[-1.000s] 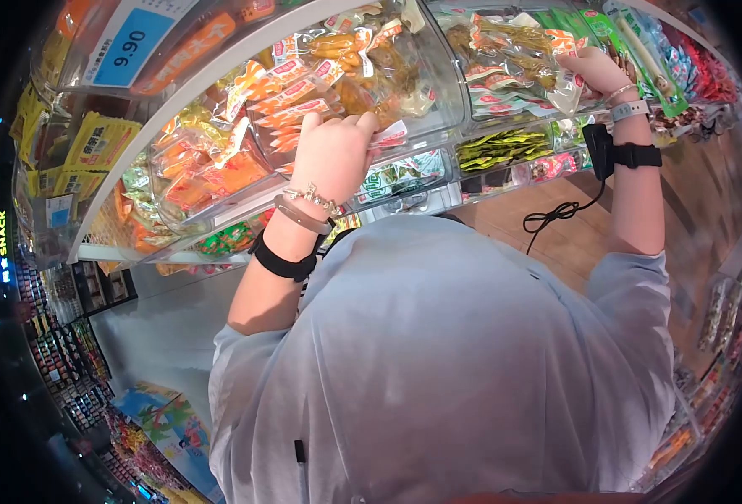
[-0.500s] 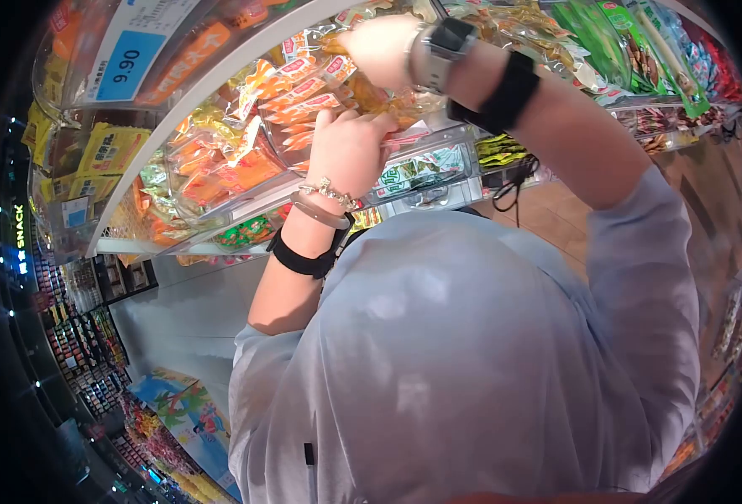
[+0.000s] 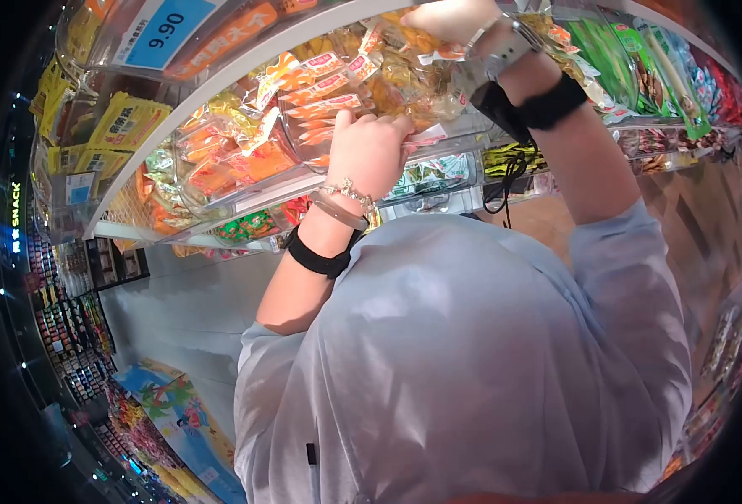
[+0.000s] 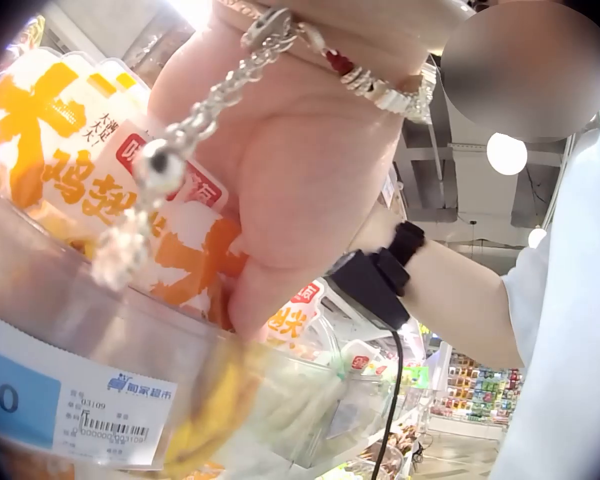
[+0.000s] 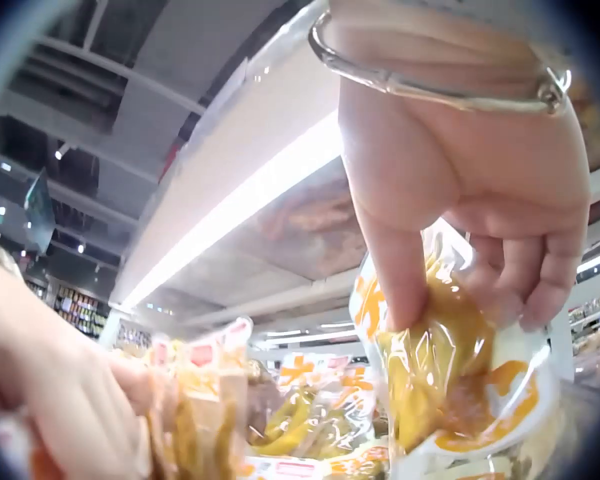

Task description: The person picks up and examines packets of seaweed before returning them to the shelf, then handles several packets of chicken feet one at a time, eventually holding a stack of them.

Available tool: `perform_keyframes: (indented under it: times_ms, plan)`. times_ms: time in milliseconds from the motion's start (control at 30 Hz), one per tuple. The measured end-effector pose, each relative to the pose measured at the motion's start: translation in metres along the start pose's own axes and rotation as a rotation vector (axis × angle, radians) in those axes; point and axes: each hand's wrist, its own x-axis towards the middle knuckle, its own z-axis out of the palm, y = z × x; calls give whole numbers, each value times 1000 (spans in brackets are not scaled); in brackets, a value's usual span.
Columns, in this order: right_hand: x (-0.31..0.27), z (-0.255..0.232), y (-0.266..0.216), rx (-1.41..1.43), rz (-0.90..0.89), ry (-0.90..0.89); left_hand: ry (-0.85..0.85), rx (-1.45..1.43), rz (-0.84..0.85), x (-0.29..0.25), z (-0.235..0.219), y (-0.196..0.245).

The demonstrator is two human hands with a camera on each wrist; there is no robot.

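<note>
My right hand is over the bin at the top of the head view. In the right wrist view it pinches a clear snack packet of glossy yellow-brown food between thumb and fingers. The packet stands upright above the others, and its label carries orange print. My left hand reaches over the bin's front edge, its fingers curled down among orange-and-white snack packets. In the left wrist view, one finger dips behind the clear bin wall; other fingertips are hidden.
Blue price tag hangs at upper left, near yellow packets. Orange packets fill the neighbouring bin, and green packets lie farther right. Below is a lower shelf. A black cable hangs from the right wrist.
My right hand has let go of the packets in the right-hand bin and crossed left to the middle bin, where it pinches a packet. The left hand stays at its bin.
</note>
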Motion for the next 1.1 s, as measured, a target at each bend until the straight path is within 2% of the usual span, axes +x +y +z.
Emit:
perform_keyframes:
  times_ms: [33, 100, 133, 200, 233, 300, 333, 400, 433, 467, 533, 567, 600, 667, 733, 800, 867, 933, 1000, 1067, 1100]
  plan:
    - [-8, 0, 8, 56, 1, -9, -1, 0, -2, -1, 0, 0]
    - [-46, 36, 10, 598, -138, 337, 61, 3, 31, -2, 2, -1]
    - [-54, 49, 9, 604, -133, 340, 54, 7, 36, -3, 3, -1]
    - [-65, 72, 8, 635, -279, 72, 149, 53, 81, -6, 4, -2]
    - [-70, 82, 8, 640, -275, 77, 144, 55, 88, -7, 3, -2]
    - [-73, 95, 6, 670, -177, -57, 172, 15, 55, -11, 0, -1]
    - [-73, 96, 6, 674, -174, -54, 169, 17, 59, -13, -4, 2]
    - [-71, 100, 5, 668, -201, -86, 420, 31, 96, -14, -13, 9]
    - [-64, 106, 9, 585, -312, -12, 469, -20, 84, -11, -14, 10]
    - [-63, 106, 12, 587, -310, -11, 467, -20, 86, -7, -14, 9]
    - [-63, 83, 8, 520, -253, -289, 307, -75, -2, -1, -14, 7]
    - [-57, 76, 8, 294, -379, -379, 209, -22, -30, -1, -15, 7]
    - [-54, 72, 8, 292, -378, -378, 211, -22, -28, 0, -18, 7]
    - [-53, 65, 8, 291, -366, -507, 232, 207, 26, 1, -27, 5]
    - [-51, 57, 2, 331, -315, -553, 267, 222, 3, 8, -37, -5]
    - [-42, 56, 0, 328, -180, -656, 270, 105, 36, 18, -41, -24]
    - [-27, 74, 7, 310, -238, -657, 269, 171, 46, 26, -42, -35]
    - [-30, 66, -4, 321, -198, -701, 100, 102, 70, 32, -46, -40]
    - [-32, 64, -1, 342, -166, -637, 114, 123, 110, 27, -48, -33]
    - [-22, 80, 12, 325, -334, -579, 3, 40, 156, 19, -43, -25]
    - [-26, 75, 8, 303, -294, -549, 73, 74, 196, 14, -40, -20]
